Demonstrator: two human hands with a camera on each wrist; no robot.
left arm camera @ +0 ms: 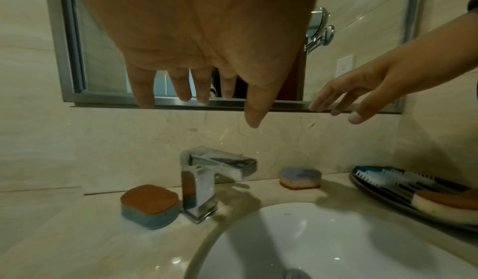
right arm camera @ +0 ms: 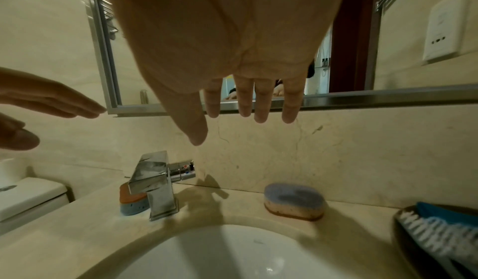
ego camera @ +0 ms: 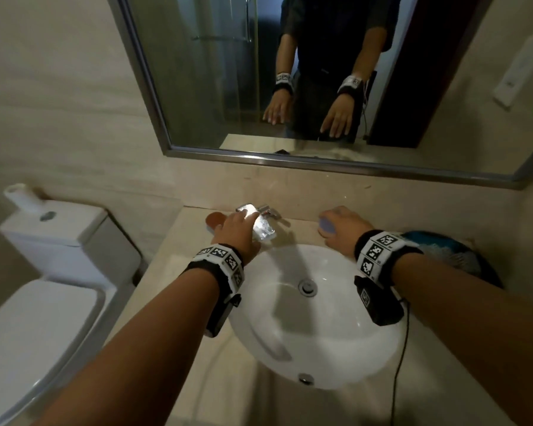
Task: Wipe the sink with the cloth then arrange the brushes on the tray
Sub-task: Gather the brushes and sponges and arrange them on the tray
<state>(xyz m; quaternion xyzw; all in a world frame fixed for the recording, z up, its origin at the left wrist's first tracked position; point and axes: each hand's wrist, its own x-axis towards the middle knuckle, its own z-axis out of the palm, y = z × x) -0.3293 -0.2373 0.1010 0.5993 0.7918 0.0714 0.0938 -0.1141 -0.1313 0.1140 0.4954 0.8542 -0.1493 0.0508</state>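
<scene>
The white round sink (ego camera: 336, 342) is set in a beige counter. My left hand (ego camera: 239, 222) hovers open over the chrome faucet (ego camera: 260, 224), fingers straight and empty. My right hand (ego camera: 340, 224) hovers open just above a purple-topped sponge (ego camera: 326, 226) behind the basin. An orange-topped blue sponge (left arm camera: 150, 205) sits left of the faucet (left arm camera: 204, 179). At the right a dark oval tray (left arm camera: 380, 196) holds a blue brush with white bristles (left arm camera: 383, 176) and an orange-and-yellow sponge (left arm camera: 444, 203). In the right wrist view the purple sponge (right arm camera: 294, 201) lies below my spread fingers (right arm camera: 261, 107).
A white toilet (ego camera: 43, 302) stands left of the counter. A framed mirror (ego camera: 290, 87) hangs above the backsplash. On the right wall is a socket plate (right arm camera: 444, 27). A thin black cable (ego camera: 400, 364) runs down from my right wrist across the counter.
</scene>
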